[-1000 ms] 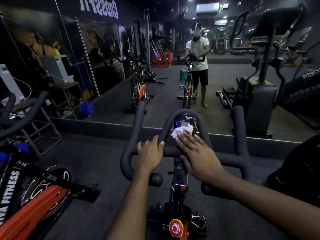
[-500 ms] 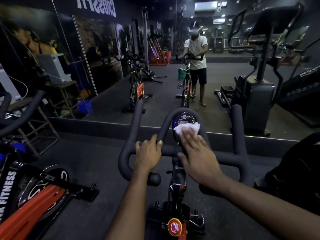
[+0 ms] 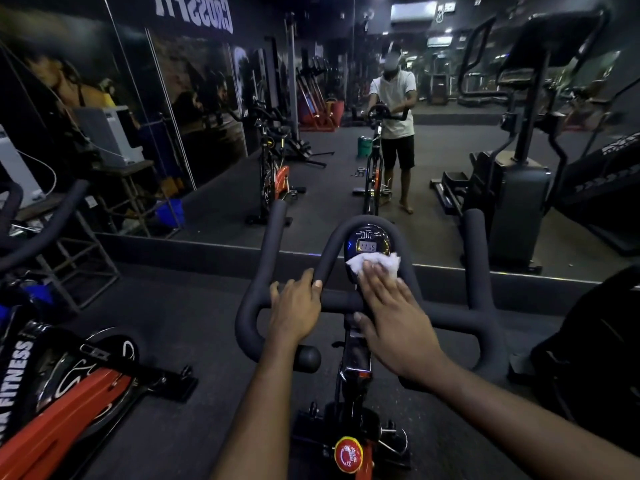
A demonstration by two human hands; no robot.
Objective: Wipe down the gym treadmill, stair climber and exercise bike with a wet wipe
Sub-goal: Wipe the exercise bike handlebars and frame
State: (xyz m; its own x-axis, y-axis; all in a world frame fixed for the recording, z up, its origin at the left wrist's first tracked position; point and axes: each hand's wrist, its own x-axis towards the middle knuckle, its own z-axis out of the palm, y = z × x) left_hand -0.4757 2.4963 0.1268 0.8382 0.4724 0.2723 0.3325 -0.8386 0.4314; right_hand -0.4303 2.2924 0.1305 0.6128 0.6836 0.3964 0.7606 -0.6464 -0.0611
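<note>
I stand over an exercise bike with black foam handlebars (image 3: 446, 315) and a small round display console (image 3: 367, 241) inside the centre loop. My right hand (image 3: 391, 318) lies flat with straight fingers and presses a white wet wipe (image 3: 375, 263) against the lower part of the console. My left hand (image 3: 294, 311) grips the crossbar just left of the loop. A red resistance knob (image 3: 348, 455) sits low on the frame.
A wall mirror ahead reflects me, the bikes and a stair climber (image 3: 519, 188). A second orange and black bike (image 3: 52, 393) stands close on the left. Dark equipment (image 3: 595, 358) crowds the right edge. Metal stands with boxes (image 3: 110, 140) line the left wall.
My right hand has slid the wipe from the console's left side over to its lower right, uncovering the lit display. My left hand has kept its hold on the bar.
</note>
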